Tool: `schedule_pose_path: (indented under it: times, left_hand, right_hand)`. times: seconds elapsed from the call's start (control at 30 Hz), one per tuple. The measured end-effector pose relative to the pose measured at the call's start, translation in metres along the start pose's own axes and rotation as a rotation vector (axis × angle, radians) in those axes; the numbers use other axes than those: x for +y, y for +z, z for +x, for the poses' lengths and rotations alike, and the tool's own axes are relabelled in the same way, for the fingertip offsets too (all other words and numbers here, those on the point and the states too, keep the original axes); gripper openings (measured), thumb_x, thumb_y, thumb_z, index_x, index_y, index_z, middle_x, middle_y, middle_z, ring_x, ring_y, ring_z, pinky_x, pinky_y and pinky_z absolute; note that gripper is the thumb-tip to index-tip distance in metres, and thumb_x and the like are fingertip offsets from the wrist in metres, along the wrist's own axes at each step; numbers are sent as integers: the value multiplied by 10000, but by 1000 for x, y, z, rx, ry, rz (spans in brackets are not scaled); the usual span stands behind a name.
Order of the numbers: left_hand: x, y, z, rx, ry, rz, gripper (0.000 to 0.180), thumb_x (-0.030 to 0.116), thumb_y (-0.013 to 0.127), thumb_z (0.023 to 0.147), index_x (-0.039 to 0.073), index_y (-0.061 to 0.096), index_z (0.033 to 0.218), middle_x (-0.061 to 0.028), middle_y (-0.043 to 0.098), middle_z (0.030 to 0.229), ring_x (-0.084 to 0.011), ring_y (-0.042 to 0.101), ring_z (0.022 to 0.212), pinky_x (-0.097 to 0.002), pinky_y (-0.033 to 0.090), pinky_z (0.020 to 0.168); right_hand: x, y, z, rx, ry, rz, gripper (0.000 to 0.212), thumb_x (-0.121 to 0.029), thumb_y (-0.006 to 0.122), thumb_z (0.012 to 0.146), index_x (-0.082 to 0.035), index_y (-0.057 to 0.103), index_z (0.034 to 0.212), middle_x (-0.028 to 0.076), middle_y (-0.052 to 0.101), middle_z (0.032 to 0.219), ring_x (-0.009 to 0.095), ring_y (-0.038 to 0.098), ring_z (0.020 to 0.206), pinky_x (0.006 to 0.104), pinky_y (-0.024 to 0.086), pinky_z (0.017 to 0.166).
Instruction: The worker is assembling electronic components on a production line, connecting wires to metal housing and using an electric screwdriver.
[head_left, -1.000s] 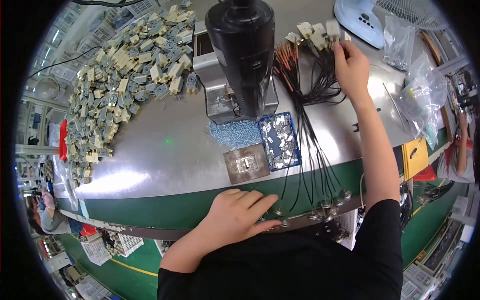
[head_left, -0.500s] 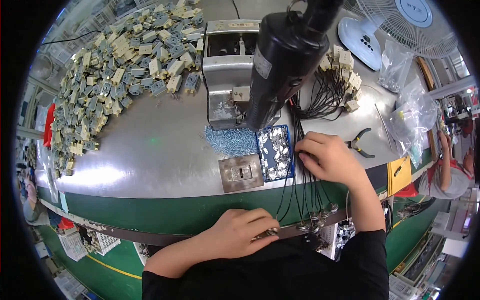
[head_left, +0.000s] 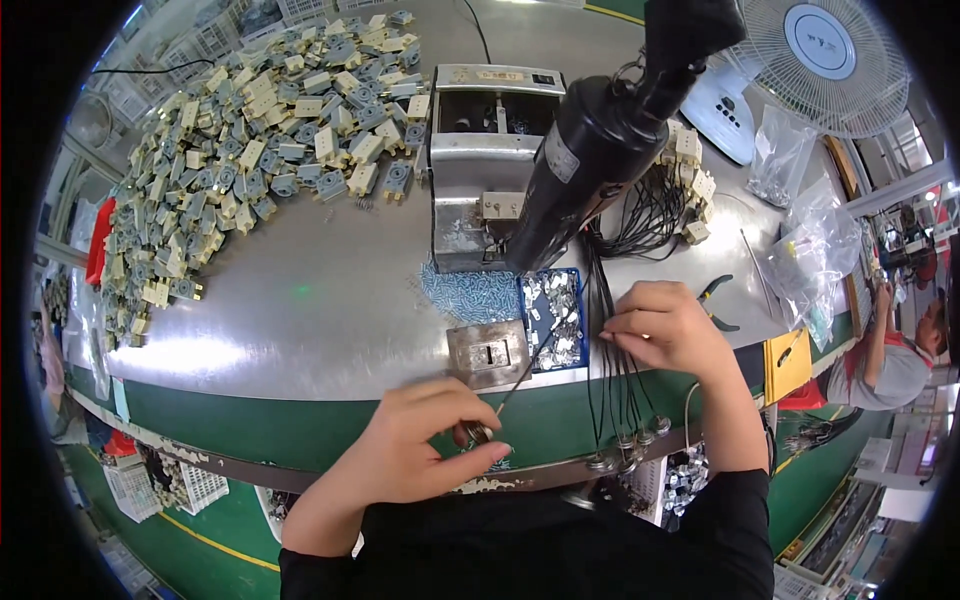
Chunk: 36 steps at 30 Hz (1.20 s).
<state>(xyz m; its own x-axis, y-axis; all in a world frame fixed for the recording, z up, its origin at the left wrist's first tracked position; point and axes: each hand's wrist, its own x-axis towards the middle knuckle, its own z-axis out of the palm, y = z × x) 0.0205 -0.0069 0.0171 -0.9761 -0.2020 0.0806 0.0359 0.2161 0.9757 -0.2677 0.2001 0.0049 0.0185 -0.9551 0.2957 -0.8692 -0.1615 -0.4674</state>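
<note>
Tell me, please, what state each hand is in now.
Left hand: holding a small metal part.
Right hand: curled at the black wires; grip cannot be told.

Your counter [head_left: 330, 345] is silvery grey, edged by a green strip [head_left: 250, 420] at eight o'clock. At eleven, your heap of connectors [head_left: 260, 130] mixes cream and slate grey. Your black cylindrical tool [head_left: 580, 145] is at one o'clock; black wires [head_left: 640, 230] and a pale blue fan base [head_left: 730, 130] lie toward two. Around three, you see a blue tray [head_left: 540, 312] with silver pieces [head_left: 568, 345] and a yellow envelope [head_left: 788, 370]. Your sleeves [head_left: 730, 515] are black.
</note>
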Motion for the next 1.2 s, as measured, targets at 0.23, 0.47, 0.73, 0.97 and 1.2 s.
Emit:
schedule_pose_path:
  times: [0.23, 0.47, 0.73, 0.97, 1.2]
  left_hand:
    - [-20, 38, -12, -329, 272, 296, 392, 318, 792, 900, 76, 729, 1201, -132, 754, 1136, -278, 755, 829, -381, 601, 681]
    - [0, 32, -10, -152, 247, 761, 693, 479, 828, 811, 75, 635, 1340, -138, 722, 1210, -245, 697, 671, -321, 541, 591]
    - [7, -9, -9, 110, -62, -540, 343, 146, 769, 922, -36, 631, 1178, -103, 701, 833, -169, 696, 678, -267, 522, 586]
    - [2, -34, -3, 57, -320, -797, 128, 40, 721, 943, -19, 609, 965, -132, 684, 774, -145, 629, 548, -244, 489, 494]
    - [-17, -36, -1, 81, 52, -487, 188, 58, 792, 898, -38, 657, 986, -165, 718, 843, -156, 638, 577, -261, 509, 522]
  right_hand:
    - [-29, -16, 21, 156, -58, 100, 150, -67, 785, 789, -26, 642, 805, 88, 663, 845, 327, 638, 745, 432, 521, 671]
    - [-55, -10, 58, -130, -32, 578, 130, -57, 696, 790, -33, 592, 715, 80, 537, 633, 281, 524, 542, 382, 377, 496]
    - [-77, 25, 90, -177, -120, 595, 79, -36, 698, 889, 7, 664, 833, 132, 618, 717, 329, 610, 609, 412, 460, 555]
    - [-92, 33, 98, 15, -24, 478, 62, -43, 739, 885, 3, 737, 927, 144, 701, 757, 328, 681, 639, 383, 533, 590]
    - [-95, 31, 96, 77, 51, 517, 132, -39, 792, 821, 0, 765, 944, 132, 677, 696, 255, 644, 555, 327, 483, 513]
